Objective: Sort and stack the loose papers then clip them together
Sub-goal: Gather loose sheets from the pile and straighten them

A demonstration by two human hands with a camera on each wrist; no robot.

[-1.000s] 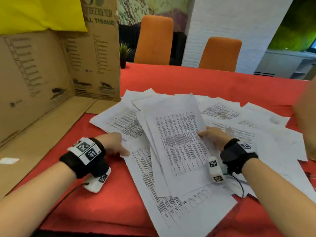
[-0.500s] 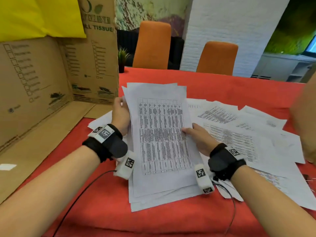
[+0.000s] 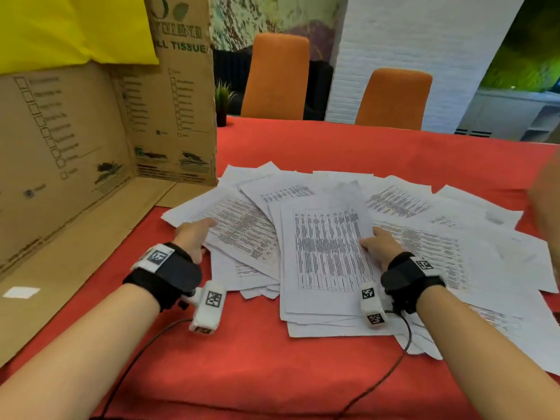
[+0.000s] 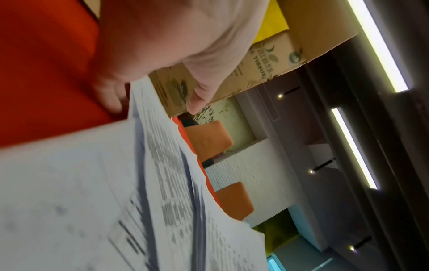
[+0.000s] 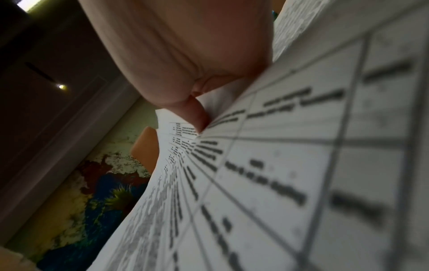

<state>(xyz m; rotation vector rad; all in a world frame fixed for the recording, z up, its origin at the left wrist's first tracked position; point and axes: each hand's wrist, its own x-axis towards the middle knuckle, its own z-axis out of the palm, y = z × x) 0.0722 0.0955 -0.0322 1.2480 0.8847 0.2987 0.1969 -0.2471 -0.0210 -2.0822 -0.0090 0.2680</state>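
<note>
Printed papers (image 3: 394, 207) fanned across the middle and right of the red table (image 3: 272, 374). Right hand (image 3: 378, 247) pinches the right edge of the gathered stack (image 3: 324, 253), thumb on top. Left hand (image 3: 194, 234) rests near the left edge, thumb over a loose sheet (image 3: 242, 225) and fingers beneath. Cardboard box (image 3: 91, 131) along the left edge.

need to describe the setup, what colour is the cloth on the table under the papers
Red-orange, plain, no pattern: the tablecloth shows best in the head view.
</note>
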